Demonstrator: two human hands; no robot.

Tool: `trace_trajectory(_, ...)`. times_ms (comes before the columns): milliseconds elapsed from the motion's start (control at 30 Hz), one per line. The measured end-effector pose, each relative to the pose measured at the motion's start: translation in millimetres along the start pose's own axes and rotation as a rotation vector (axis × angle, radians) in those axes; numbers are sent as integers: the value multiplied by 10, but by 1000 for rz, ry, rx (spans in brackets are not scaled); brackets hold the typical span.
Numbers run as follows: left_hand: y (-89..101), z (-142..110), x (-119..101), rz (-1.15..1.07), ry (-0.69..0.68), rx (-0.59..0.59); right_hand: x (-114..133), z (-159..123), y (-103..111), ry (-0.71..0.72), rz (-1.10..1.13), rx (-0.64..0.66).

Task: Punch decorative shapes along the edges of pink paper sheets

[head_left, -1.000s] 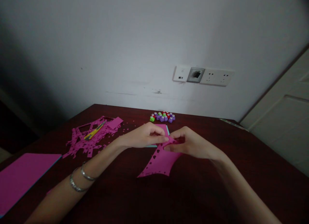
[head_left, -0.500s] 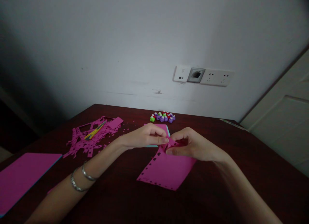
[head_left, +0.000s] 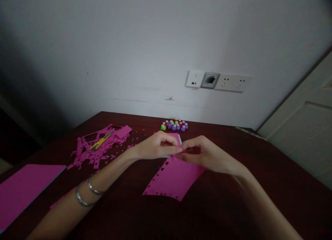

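Note:
A sheet of pink paper [head_left: 176, 178] with small holes punched along its left and near edges hangs from both hands above the table. My left hand [head_left: 157, 146] pinches its far edge between thumb and fingers. Close beside it, my right hand [head_left: 204, 153] is closed on the same edge, the fingertips of both hands almost meeting. The bit of paper between the fingertips is mostly hidden. Just behind my left hand lies a small stack of pink and light blue paper [head_left: 174, 135], partly covered.
Pink paper scraps [head_left: 88, 153] lie on the left, with a yellow utility knife [head_left: 102, 140] on top. A larger pink sheet stack [head_left: 26, 188] is at the near left. Several small colourful eye-topped pieces [head_left: 174, 125] stand near the wall. Wall sockets [head_left: 218, 82] are above the dark table [head_left: 249, 157].
The near end of the pink paper has swung slightly left. My right fingers have shifted a little at its far edge, and less of the gathered paper shows between the hands.

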State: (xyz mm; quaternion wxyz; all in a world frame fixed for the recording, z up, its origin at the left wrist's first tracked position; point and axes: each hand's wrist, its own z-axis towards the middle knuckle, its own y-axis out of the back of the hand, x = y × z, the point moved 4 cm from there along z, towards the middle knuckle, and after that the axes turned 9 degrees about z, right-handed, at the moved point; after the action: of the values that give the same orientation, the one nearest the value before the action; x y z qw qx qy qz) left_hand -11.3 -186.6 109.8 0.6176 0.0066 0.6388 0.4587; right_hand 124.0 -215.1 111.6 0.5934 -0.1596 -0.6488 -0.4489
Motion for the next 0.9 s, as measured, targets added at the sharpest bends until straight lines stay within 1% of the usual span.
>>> trace_trajectory(200,-2,13,-28,-93,-24,-5,22,-6,-14,45,-4,28)
trace_trajectory(367,-28,23,19,-219,-10,3,47,-20,-29,48,-10,55)
trace_trajectory(467,-48,26,42,-257,0,9,63,-20,-36,53,7,61)
trace_trajectory(567,-17,21,54,-215,1,-37,59,-17,2,44,17,-9)
trace_trajectory(700,52,-1,111,-123,12,-61,-16,-31,113,-56,73,-175)
trace_trajectory(767,77,-12,149,-83,26,-73,-52,-41,156,-103,114,-217)
trace_trajectory(833,89,-19,166,-62,39,-92,-70,-41,165,-128,143,-188)
trace_trajectory(900,78,-17,155,-71,47,-97,-78,-30,145,-140,156,-111)
